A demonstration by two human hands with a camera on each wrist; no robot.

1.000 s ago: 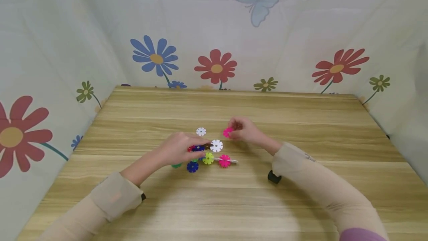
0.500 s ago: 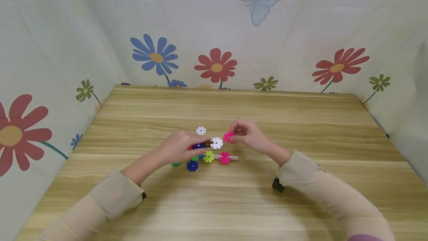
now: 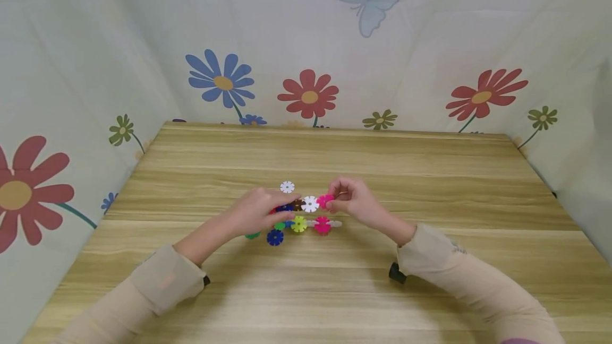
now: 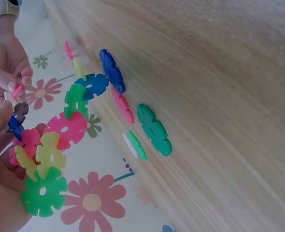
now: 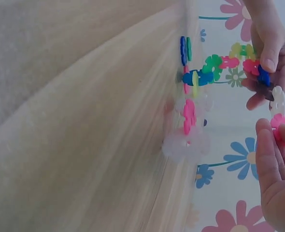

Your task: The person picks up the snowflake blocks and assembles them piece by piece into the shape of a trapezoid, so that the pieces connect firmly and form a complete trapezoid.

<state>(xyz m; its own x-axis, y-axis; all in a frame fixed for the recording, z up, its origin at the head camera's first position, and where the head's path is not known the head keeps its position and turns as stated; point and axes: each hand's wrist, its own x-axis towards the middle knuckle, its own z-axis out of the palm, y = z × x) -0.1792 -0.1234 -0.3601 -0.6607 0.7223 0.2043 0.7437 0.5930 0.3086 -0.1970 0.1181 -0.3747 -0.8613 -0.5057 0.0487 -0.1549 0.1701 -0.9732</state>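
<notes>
A chain (image 4: 71, 131) is joined already; the left hand (image 3: 255, 210) pinches it, the right hand (image 3: 353, 198) a pink disc (image 3: 324, 202) at its white disc (image 3: 310, 208), locking unclear; loose discs (image 4: 154, 130) remain.

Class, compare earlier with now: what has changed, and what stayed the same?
In the head view, the right hand has moved its pink disc downward, closing the gap to the white end disc. Nothing was let go. The left hand still holds the chain; the back white disc stayed put.
</notes>
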